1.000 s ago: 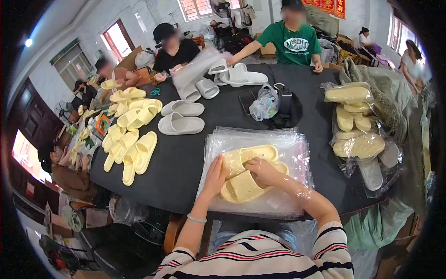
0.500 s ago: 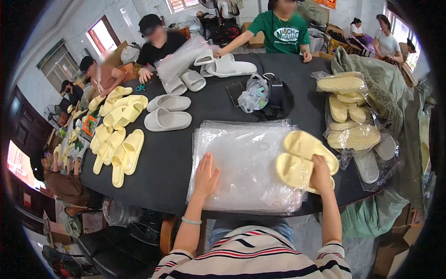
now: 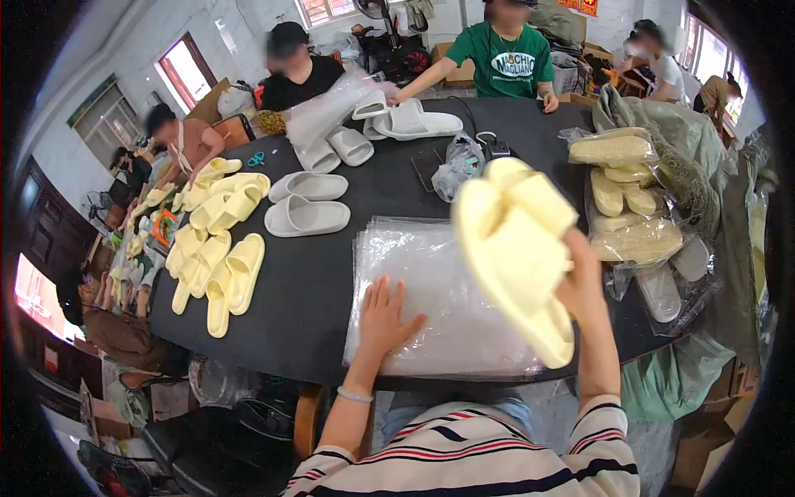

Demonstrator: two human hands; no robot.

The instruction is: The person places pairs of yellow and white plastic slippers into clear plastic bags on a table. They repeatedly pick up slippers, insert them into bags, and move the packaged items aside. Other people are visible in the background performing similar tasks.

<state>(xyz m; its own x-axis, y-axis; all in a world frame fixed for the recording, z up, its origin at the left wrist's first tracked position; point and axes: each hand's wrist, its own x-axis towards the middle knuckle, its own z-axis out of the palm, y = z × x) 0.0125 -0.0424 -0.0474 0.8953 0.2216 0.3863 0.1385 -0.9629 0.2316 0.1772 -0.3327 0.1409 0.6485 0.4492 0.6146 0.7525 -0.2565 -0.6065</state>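
My left hand [image 3: 385,321] lies flat with spread fingers on a stack of clear plastic bags [image 3: 411,258] near the table's front edge. My right hand [image 3: 584,277] grips a pair of pale yellow slippers [image 3: 509,248] from their right side. The pair is raised above the right part of the stack, tilted and slightly blurred, one slipper overlapping the other. Where my right fingers meet the slippers is partly hidden. More yellow slippers [image 3: 238,277] lie in pairs on the left of the table, beside a grey pair [image 3: 308,217].
Bagged yellow slippers [image 3: 633,244] are piled at the right, beside green sacking [image 3: 662,124]. Behind the stack are a clear plastic bag [image 3: 458,168] and a dark phone [image 3: 426,168]. Across the dark table [image 3: 306,306], a person in green [image 3: 505,62] reaches toward grey slippers [image 3: 414,122].
My right hand has lifted and tilted the yellow slippers off the right side of the stack. My left hand has shifted slightly right, its thumb spread wider.
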